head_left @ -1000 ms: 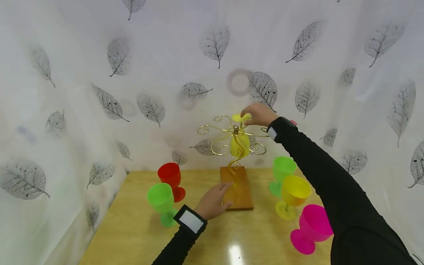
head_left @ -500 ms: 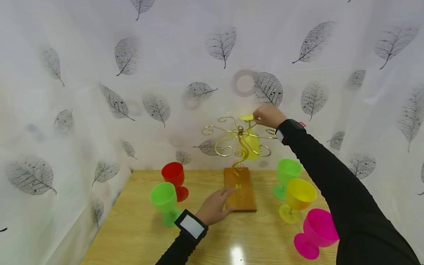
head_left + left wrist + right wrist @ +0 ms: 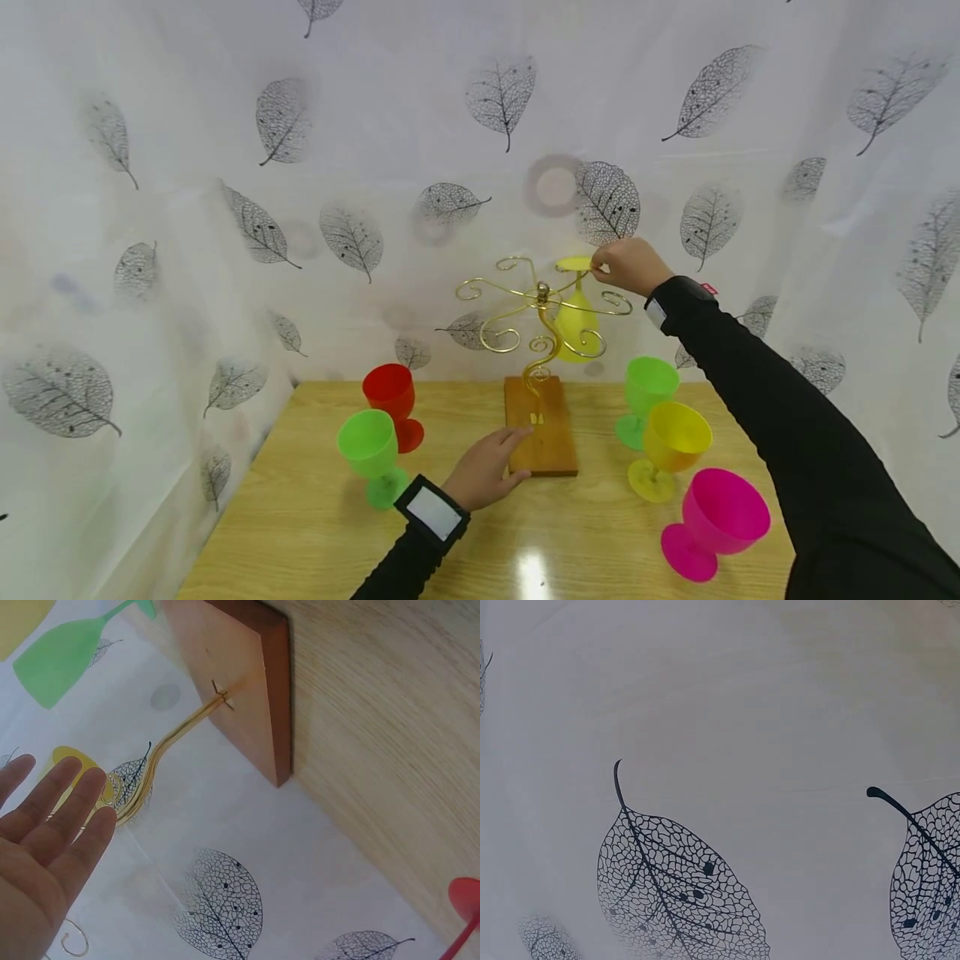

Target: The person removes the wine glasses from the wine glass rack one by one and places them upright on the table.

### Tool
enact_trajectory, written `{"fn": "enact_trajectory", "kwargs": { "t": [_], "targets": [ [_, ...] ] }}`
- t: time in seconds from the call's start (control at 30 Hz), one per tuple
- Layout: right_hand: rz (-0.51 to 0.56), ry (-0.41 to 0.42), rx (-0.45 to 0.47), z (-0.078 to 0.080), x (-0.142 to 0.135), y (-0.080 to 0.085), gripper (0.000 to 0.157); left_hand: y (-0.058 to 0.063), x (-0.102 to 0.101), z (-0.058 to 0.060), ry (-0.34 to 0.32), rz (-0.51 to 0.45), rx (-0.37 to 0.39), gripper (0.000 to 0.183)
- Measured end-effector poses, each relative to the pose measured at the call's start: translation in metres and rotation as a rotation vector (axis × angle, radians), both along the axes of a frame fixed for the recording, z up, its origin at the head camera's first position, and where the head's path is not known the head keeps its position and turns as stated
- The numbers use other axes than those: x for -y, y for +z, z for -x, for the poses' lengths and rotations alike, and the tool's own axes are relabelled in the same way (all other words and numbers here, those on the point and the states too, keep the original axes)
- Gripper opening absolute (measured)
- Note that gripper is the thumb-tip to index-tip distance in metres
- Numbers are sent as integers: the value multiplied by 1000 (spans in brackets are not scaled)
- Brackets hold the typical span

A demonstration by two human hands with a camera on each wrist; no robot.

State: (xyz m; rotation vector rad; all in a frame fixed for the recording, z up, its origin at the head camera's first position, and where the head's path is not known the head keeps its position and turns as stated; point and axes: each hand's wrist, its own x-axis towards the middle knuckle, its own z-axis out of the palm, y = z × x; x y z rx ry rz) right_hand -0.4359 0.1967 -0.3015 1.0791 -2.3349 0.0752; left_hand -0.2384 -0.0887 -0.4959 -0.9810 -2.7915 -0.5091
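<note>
In the head view, a gold wire rack with curled arms (image 3: pixel 542 293) rises from a wooden base (image 3: pixel 551 437). Upside down at its back right arm hangs a yellow goblet (image 3: pixel 577 321), foot uppermost. My right hand (image 3: pixel 633 265) pinches at the right edge of that foot with curled fingers, close to the arm's end. My left hand (image 3: pixel 483 471) is low at the left side of the base, fingers extended over its edge. The left wrist view shows these straight fingers (image 3: pixel 56 802) in front of the gold stem (image 3: pixel 157 750). The right wrist view shows only leaf-printed cloth.
A red goblet (image 3: pixel 388 392) and a green goblet (image 3: pixel 367 446) stand on the table's left (image 3: pixel 285 508). On the right are another green goblet (image 3: pixel 651 383), an upright yellow goblet (image 3: pixel 677 437) and a pink goblet (image 3: pixel 723 512). Leaf-printed cloth (image 3: pixel 420 108) hangs behind.
My right hand has moved right, away from the rack's centre, and the hanging yellow goblet has shifted right with it. The left hand stays beside the base.
</note>
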Motion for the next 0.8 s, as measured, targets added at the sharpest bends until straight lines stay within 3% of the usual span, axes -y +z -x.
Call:
{"fn": "enact_trajectory", "kwargs": {
  "t": [0.37, 0.57, 0.8],
  "targets": [
    [18, 164, -98, -2, 30, 10, 5, -1, 4, 1, 18, -10, -18, 61],
    [0, 155, -86, 2, 54, 22, 5, -3, 6, 1, 20, -12, -30, 61],
    [-29, 80, -109, 13, 54, 23, 32, -5, 6, -1, 18, -13, -23, 61]
  ]
}}
